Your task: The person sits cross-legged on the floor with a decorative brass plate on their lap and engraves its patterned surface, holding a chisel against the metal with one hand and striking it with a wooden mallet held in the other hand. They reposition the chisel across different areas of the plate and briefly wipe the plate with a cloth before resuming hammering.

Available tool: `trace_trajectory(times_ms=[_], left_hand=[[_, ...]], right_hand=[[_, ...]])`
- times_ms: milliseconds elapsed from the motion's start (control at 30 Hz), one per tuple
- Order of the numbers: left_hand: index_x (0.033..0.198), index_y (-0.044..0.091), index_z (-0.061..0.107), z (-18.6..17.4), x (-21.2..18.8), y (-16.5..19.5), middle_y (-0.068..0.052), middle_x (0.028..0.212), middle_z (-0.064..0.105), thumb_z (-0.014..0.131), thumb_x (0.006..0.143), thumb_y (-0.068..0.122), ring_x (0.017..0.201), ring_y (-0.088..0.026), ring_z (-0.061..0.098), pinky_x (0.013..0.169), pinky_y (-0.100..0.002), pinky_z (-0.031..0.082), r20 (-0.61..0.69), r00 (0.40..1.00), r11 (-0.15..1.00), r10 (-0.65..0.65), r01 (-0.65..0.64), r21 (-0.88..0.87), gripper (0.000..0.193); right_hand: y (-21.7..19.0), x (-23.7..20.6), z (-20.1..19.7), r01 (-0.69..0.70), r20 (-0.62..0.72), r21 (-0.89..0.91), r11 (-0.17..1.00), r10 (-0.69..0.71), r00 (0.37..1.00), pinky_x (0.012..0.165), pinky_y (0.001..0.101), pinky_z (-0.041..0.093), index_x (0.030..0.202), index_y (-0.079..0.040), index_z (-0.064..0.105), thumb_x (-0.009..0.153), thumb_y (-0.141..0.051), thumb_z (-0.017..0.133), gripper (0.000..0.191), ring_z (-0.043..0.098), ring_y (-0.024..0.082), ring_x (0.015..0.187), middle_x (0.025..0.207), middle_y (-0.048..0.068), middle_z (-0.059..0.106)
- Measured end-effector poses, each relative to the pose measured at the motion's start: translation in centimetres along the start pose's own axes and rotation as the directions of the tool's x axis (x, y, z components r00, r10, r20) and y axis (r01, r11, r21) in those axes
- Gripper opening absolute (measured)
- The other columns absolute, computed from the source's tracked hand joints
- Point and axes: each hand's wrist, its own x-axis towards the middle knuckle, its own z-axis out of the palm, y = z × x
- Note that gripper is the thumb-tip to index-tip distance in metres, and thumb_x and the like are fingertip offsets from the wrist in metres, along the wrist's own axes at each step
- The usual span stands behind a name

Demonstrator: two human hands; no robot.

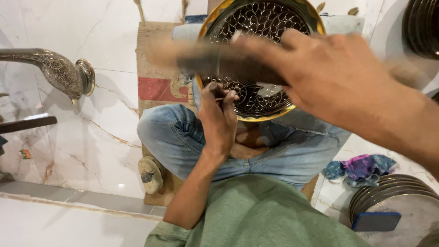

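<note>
Engraved plate [256, 98] propped on lap, tilted up. Right hand [338, 77] clenched on blurred mallet [215, 61] above plate; keep strokes short, square to tool. Left hand [219, 119] pinching chisel [224, 97] at plate's lower left; hold tip steady w/ firm grip.

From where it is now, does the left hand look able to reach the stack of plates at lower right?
Probably not readily: the left hand pinches a small tool against the engraved plate on the lap, and the stack of plates lies across the body, beyond the right knee.
</note>
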Motion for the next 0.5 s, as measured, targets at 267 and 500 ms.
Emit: trace_trajectory(times_ms=[267, 500], left_hand=[[0.125, 0.001, 0.06, -1.1, 3.3, 1.0, -0.018, 0.104, 0.073, 0.069, 0.097, 0.004, 0.089, -0.03, 0.075, 0.078, -0.038, 0.059, 0.295, 0.954, 0.991, 0.044, -0.079, 0.107, 0.03], [0.128, 0.004, 0.064, -1.1, 6.9, 1.1, -0.019, 0.11, 0.072, 0.073, 0.091, 0.006, 0.1, -0.038, 0.07, 0.085, -0.044, 0.055, 0.67, 0.715, 0.947, 0.201, -0.318, 0.055, 0.038]], right_hand=[[2.7, -3.8, 2.9, -0.145, 0.019, -0.209, 0.967, 0.152, 0.988, 0.06, 0.0421, 0.056, 0.16, -0.034, 0.045, 0.087, -0.017, 0.072, 0.079, 0.073, 0.029, 0.079, 0.095, 0.008, 0.068], [4.4, -10.5, 9.3, -0.447, 0.054, 0.061, 0.892, 0.445, 0.894, 0.07, 0.0488, 0.057, 0.157, -0.027, 0.051, 0.083, -0.023, 0.077, 0.079, 0.072, 0.035, 0.08, 0.103, 0.014, 0.073]])
